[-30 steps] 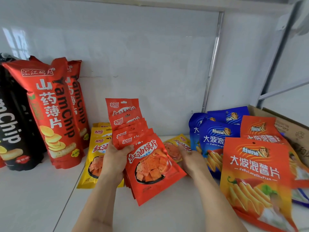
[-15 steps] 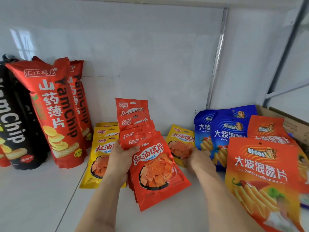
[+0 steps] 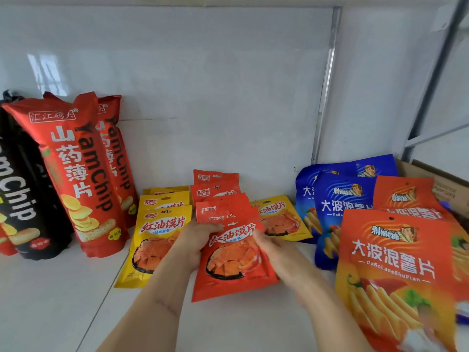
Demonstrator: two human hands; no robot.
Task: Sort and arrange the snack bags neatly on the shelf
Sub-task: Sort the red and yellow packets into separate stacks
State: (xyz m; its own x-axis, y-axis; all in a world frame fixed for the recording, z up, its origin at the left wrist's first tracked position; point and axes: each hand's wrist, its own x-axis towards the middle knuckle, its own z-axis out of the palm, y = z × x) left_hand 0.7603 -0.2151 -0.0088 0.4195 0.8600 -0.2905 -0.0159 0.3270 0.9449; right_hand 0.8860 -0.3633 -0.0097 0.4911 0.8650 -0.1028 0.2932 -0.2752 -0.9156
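In the middle of the white shelf [image 3: 63, 301], two hands hold a stack of small red bags [image 3: 228, 250]. The left hand [image 3: 193, 245] grips the left side of the stack, with its thumb across the front near the top. The right hand [image 3: 274, 250] holds the right side of the front bag, fingers curled on its edge. The red bags fan out, so their tops show one behind the other. Just left of them, small yellow bags [image 3: 157, 240] lie in a row, one over the next. One more yellow bag [image 3: 281, 219] lies just right of the red stack, a bit farther back. On the far left, tall red chip bags [image 3: 76, 174] stand against the wall, with a tall black chip bag [image 3: 22, 199] beside them. On the right, blue fries bags [image 3: 337, 199] lean at the back, and orange fries bags [image 3: 388, 275] lie in front of them, nearer. A brown box [image 3: 446, 189] sits at the far right.
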